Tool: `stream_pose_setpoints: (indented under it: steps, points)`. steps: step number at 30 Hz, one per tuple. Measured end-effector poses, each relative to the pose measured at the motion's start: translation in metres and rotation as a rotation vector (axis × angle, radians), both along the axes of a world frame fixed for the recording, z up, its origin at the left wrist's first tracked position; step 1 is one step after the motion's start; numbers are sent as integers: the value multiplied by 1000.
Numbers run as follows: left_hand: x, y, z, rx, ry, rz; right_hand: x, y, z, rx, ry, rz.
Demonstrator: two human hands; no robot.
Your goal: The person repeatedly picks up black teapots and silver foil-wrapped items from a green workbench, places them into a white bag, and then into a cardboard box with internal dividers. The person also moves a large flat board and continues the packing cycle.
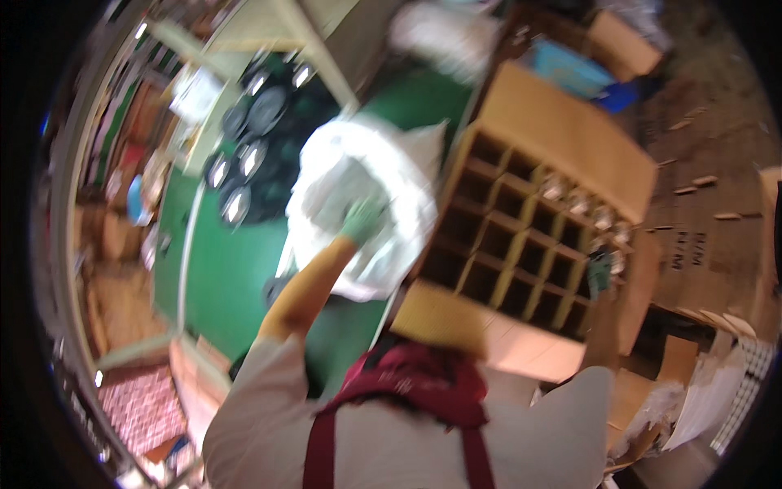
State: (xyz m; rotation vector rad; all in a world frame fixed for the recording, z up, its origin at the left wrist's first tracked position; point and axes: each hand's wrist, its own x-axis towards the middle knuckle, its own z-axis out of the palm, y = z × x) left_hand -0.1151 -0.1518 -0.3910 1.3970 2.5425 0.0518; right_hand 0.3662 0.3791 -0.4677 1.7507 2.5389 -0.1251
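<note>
My left hand (pixel 364 220), in a pale green glove and a yellow sleeve, reaches into an opened white plastic bag (pixel 314 175) on the green table. Its fingers are blurred, and any grip they have does not show. My right hand (pixel 600 275), gloved in green too, is at the right side of a cardboard box (pixel 521 322) split into cells by dividers (pixel 498 210). Several shiny, clear items (pixel 578 202) fill the right-hand column of cells near that hand. Its fingers are partly hidden and smeared, so their hold cannot be made out.
Dark round pieces with shiny centres (pixel 265 110) are grouped on the green table (pixel 232 257) at the left. Blue plastic (pixel 570 69) lies beyond the box's raised flap (pixel 562 118). Wood chips (pixel 705 181) are scattered on brown cardboard at the right, and torn cardboard (pixel 680 359) lies below.
</note>
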Motion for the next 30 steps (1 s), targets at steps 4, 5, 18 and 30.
stream_pose_setpoints:
  steps: [4, 5, 18, 30]
  points:
    - [13, 18, -2, -85, -137, 217, -6, 37, -6, -160, -273, 85]
    - [21, 16, 2, -172, 96, 7, -6, 45, -10, -197, -309, 108]
    - [7, -6, 12, 30, -145, 314, -57, -20, 111, -126, -319, -71]
    - [28, -21, 40, 550, -227, 332, -1, -154, 158, -604, 1263, 26]
